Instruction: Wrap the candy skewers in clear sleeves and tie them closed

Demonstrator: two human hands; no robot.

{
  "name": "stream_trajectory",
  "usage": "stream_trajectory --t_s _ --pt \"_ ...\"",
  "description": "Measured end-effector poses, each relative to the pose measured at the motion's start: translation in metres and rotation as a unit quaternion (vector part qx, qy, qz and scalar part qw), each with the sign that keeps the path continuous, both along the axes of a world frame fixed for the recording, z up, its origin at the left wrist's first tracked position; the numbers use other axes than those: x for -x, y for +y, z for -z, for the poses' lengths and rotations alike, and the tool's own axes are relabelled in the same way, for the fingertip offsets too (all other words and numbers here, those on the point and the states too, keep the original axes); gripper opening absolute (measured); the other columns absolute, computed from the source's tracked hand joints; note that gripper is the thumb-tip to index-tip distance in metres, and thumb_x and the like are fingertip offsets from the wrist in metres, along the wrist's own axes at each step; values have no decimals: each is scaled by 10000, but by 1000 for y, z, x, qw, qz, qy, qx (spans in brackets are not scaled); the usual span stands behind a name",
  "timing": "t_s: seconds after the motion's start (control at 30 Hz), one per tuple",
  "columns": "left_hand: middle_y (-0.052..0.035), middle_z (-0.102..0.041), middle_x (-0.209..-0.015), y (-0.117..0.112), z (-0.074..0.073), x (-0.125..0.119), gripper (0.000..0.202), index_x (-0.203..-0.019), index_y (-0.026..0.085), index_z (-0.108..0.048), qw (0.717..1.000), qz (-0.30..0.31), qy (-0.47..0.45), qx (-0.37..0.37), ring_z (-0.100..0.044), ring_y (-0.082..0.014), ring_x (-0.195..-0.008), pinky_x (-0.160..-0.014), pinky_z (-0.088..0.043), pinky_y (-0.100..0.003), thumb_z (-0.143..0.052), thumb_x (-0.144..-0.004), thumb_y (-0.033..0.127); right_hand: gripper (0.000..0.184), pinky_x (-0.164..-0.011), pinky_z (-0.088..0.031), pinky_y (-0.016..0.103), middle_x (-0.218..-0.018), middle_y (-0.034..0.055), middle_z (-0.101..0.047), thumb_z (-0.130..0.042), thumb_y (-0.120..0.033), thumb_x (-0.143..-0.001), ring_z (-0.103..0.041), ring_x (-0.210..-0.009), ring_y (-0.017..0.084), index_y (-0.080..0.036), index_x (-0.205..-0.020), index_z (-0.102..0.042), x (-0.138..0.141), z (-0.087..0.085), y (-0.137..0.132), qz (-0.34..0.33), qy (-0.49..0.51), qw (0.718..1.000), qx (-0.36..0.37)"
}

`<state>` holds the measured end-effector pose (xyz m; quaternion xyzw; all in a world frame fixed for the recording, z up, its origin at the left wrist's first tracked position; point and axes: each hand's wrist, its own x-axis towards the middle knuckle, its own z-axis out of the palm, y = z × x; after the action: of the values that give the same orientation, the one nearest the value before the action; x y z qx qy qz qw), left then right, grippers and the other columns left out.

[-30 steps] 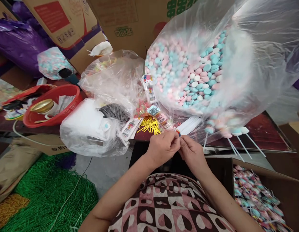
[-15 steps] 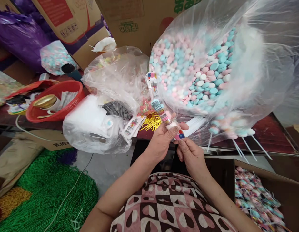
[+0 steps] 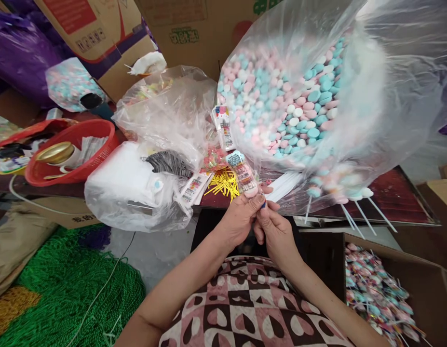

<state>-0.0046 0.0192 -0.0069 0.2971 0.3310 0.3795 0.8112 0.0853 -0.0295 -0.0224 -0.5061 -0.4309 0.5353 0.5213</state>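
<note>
My left hand (image 3: 239,217) and my right hand (image 3: 276,231) meet at the table's front edge, both pinched on a small lollipop in a printed wrapper (image 3: 262,204) that is mostly hidden between the fingers. Just above them lie printed wrapper sleeves (image 3: 241,171) and a heap of yellow twist ties (image 3: 225,184). A big clear bag of pink, blue and white lollipops (image 3: 291,106) leans over the table, with several white sticks (image 3: 357,212) poking out at its lower right.
A red basket (image 3: 69,154) with a gold tape roll stands at the left, beside crumpled clear bags (image 3: 136,188). A cardboard box of wrapped lollipops (image 3: 378,294) sits low right. Green netting (image 3: 64,289) lies on the floor at lower left. Cardboard cartons (image 3: 194,33) stand behind.
My hands lifted and parted slightly, showing the wrapped lollipop, then closed together again round it. The view shifted a little.
</note>
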Motion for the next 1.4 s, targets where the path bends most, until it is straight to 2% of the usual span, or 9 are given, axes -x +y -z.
stream_trajectory --t_s 0.23,0.33,0.5,0.63,0.77,1.0,1.13,1.23,1.4 --pt "21 -490 -574 2 -10 15 346 -688 166 -558 999 -23 29 -40 -552 -119 -556 -591 -535 -283 -736 -722 460 417 -521 -473 242 -591 5 -632 -562 -562 -859 -558 -523 121 -176 -750 -675 -50 -11 14 -145 -110 983 15" --pt "70 -364 -502 -7 -14 17 312 -727 165 -575 996 88 -16 -5 -467 -87 -478 -702 -532 -323 -737 -735 432 369 -659 -534 284 -819 50 -719 -631 -489 -838 -652 -710 161 -198 -1056 -695 -68 -19 20 -38 -47 998 -1" --pt "98 -281 -488 -23 -14 7 456 -644 191 -435 958 271 -90 20 -315 -54 -395 -607 -511 -315 -696 -730 554 559 -790 -560 450 -1010 133 -733 -656 -602 -750 -703 -866 276 -205 -1142 -651 -55 -24 20 -135 98 985 43" --pt "53 -403 -529 -21 -10 6 400 -692 201 -465 961 165 159 -154 -427 -107 -480 -616 -490 -305 -586 -810 564 423 -740 -572 418 -987 111 -733 -653 -545 -781 -702 -827 249 -228 -1061 -634 -35 -12 16 -10 68 998 8" --pt "-29 -584 -729 -18 -2 11 200 -890 193 -551 849 24 422 -316 -586 -197 -701 -694 -481 -336 -503 -891 387 259 -794 -558 382 -985 78 -730 -714 -405 -775 -684 -876 218 -225 -945 -638 -29 -6 17 79 47 995 -49" --pt "83 -336 -533 -19 -2 26 329 -841 186 -502 960 198 103 -168 -343 -84 -406 -524 -460 -267 -483 -871 514 336 -594 -538 305 -814 31 -714 -843 -352 -617 -653 -670 181 -219 -876 -676 -45 -25 29 -71 47 996 -3" --pt "7 -534 -651 -19 0 32 228 -854 197 -532 893 43 343 -288 -514 -137 -567 -594 -436 -262 -490 -887 419 282 -515 -483 263 -725 -3 -678 -818 -349 -637 -580 -569 130 -207 -819 -656 -26 -23 37 36 -10 999 -32" --pt "-22 -585 -694 -17 7 44 201 -804 199 -539 840 -37 437 -320 -559 -170 -652 -624 -418 -272 -491 -885 376 285 -461 -432 251 -640 -14 -643 -754 -413 -707 -531 -494 117 -187 -849 -651 -12 -25 49 -7 -99 995 -22" --pt "95 -361 -474 -7 14 78 348 -808 191 -526 956 -130 223 -138 -351 -74 -404 -505 -399 -226 -561 -841 536 258 -647 -477 295 -767 29 -709 -546 -383 -887 -642 -708 179 -186 -887 -712 -3 -26 89 -154 -335 922 -122"
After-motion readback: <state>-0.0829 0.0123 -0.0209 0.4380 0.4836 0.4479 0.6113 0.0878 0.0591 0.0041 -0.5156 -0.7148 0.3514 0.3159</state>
